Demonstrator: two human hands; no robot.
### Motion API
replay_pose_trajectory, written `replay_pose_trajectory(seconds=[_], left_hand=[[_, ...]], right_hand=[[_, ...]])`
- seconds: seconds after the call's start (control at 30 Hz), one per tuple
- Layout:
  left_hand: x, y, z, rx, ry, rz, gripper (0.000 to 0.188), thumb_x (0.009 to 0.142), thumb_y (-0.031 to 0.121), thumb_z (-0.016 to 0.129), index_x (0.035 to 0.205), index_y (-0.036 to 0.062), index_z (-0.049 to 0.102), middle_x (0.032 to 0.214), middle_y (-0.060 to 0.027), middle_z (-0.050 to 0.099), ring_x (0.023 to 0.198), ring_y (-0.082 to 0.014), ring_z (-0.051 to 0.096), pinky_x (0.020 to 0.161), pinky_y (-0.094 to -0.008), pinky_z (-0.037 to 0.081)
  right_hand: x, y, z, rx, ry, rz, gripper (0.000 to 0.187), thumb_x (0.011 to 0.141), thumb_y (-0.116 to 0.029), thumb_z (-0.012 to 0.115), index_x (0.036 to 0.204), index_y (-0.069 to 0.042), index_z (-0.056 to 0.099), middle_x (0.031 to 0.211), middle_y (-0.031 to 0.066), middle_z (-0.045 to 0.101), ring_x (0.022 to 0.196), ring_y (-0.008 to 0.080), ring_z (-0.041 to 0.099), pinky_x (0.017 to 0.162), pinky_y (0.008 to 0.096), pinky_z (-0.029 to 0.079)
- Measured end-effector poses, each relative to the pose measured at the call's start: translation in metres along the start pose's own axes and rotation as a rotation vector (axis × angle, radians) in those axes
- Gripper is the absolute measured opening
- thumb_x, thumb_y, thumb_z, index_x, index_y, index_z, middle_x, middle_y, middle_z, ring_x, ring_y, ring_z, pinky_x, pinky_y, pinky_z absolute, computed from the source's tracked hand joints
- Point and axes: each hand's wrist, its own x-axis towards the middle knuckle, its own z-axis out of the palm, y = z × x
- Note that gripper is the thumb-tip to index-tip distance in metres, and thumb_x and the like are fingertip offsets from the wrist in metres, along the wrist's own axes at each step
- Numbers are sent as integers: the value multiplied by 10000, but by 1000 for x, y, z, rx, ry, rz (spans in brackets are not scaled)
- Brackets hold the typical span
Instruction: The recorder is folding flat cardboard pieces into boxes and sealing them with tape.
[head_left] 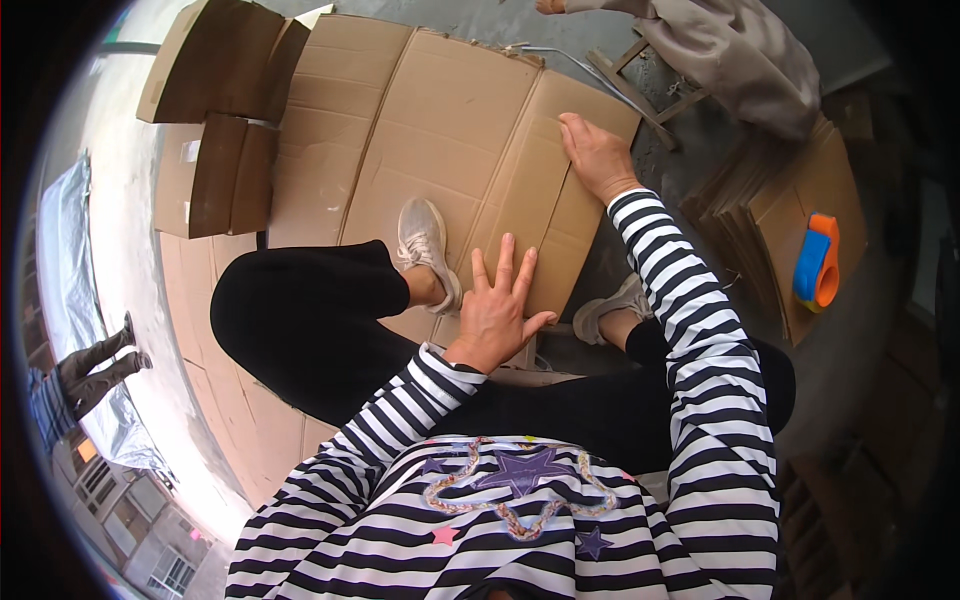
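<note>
A large brown cardboard sheet (450, 110) with several straight creases lies flat in front of me. My left hand (495, 315) presses on its near right part, palm down, with the fingers spread. Farther to the right, my right hand (598, 158) is on the sheet's right-hand panel, its fingers bent and held close together against the cardboard. Part of its fingertips is hidden from view. My left shoe (424, 242) stands on the sheet between my knees. The other shoe (612, 310) is on the floor beside the sheet's right edge.
Folded cardboard boxes (215, 170) stand at the far left. To the right, an orange and blue tape dispenser (818, 262) sits on a stack of flat cardboard (765, 225). A wooden stool frame (640, 90) and another person's draped clothing (735, 60) are at the upper right.
</note>
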Motion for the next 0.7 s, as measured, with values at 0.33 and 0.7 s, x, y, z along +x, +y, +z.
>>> replay_pose_trajectory(seconds=[0.33, 0.7], left_hand=[[57, -9, 26, -35, 298, 96, 888, 724, 572, 649, 1374, 39, 359, 1457, -229, 224, 1258, -494, 282, 984, -588, 284], [72, -9, 29, -34, 439, 119, 877, 680, 602, 684, 1354, 106, 421, 1416, -227, 283, 1261, -485, 275, 968, -557, 321]], right_hand=[[-10, -15, -4, -1, 9, 102, 155, 935, -252, 478, 940, -101, 514, 802, 115, 634, 681, 336, 619, 558, 427, 492], [-12, -8, -5, 612, 341, 462, 339, 947, -269, 515, 727, -38, 631, 673, 103, 643, 617, 212, 644, 581, 318, 491]])
